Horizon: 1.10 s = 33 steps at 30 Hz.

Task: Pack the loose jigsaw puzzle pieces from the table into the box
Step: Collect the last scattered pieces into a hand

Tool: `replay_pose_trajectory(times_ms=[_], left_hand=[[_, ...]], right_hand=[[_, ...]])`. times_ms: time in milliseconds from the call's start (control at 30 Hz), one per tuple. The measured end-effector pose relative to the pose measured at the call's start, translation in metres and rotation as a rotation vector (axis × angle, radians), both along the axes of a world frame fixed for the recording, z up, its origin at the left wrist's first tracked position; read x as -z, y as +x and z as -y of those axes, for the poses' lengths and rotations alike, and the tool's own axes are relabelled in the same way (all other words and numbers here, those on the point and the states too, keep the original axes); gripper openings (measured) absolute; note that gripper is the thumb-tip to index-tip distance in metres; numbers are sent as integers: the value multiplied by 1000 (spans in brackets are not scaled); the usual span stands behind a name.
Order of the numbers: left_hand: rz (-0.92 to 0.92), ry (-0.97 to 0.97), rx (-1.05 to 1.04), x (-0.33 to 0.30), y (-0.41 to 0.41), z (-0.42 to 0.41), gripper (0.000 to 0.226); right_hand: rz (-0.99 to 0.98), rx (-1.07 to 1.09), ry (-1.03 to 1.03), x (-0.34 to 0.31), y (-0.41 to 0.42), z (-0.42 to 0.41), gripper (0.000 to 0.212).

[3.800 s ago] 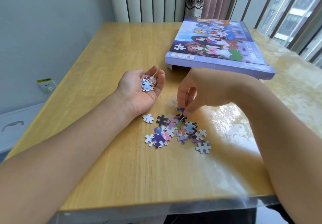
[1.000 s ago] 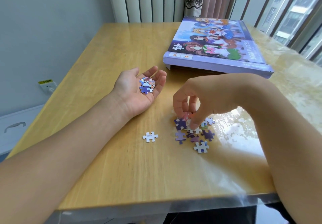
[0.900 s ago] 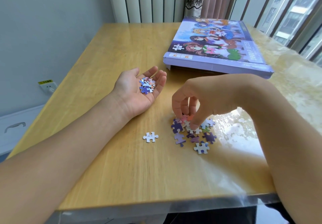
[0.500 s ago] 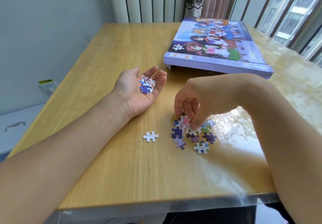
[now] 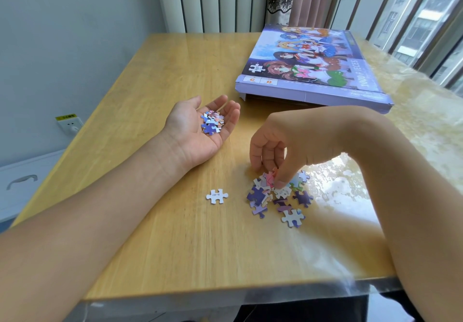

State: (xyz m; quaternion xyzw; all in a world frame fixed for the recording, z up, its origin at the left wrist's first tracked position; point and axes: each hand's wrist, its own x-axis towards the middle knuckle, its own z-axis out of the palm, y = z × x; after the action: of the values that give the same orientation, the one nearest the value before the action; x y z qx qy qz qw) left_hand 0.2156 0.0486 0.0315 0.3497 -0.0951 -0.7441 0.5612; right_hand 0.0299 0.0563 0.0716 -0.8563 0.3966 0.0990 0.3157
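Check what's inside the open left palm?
The left hand lies palm up on the table, cupping a small heap of puzzle pieces, blue, white and pink. They overlap, so the count and any pieces underneath are hidden.

Fewer table pieces (image 5: 278, 195) (pile smaller)

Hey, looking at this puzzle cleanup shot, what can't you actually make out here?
Head view only:
- Inside of the box: covered by its lid.
- How many pieces the right hand pinches: its fingers cover the pile.
- Piece count in the left hand: they overlap in the palm.
- Print on the lone white piece: too small.
- Near table edge: blurred.
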Motion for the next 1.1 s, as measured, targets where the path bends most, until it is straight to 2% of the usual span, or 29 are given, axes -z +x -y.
replay_pose_trajectory(times_ms=[200, 400, 500, 633, 767, 833, 900, 933, 1000, 1100], left_hand=[[-7, 3, -6, 0, 0, 0, 50], [0, -1, 3, 1, 0, -1, 50], [-3, -9, 20, 0, -2, -1, 49], [5, -60, 158, -1, -7, -7, 52], [-18, -77, 214, 2, -14, -10, 54], [-69, -47, 173, 4, -13, -9, 54], [-113, -16, 125, 2, -12, -7, 51], [-116, -2, 98, 1, -11, -7, 50], [-107, 20, 65, -2, -10, -7, 48], [-105, 55, 55, -3, -10, -8, 48]], right_hand=[[-22, 5, 38, -2, -3, -1, 20], [37, 33, 94, 0, -8, 3, 18], [287, 75, 94, -1, -11, 8, 13], [693, 302, 158, 3, -8, 18, 13], [806, 501, 105, 14, 10, 17, 30], [830, 555, -67, 13, 13, 16, 34], [774, 547, -350, 5, 7, 15, 28], [700, 502, -411, -1, 2, 12, 26], [421, 354, -323, -15, -8, 2, 32], [-119, 176, -184, -23, -13, -15, 80]])
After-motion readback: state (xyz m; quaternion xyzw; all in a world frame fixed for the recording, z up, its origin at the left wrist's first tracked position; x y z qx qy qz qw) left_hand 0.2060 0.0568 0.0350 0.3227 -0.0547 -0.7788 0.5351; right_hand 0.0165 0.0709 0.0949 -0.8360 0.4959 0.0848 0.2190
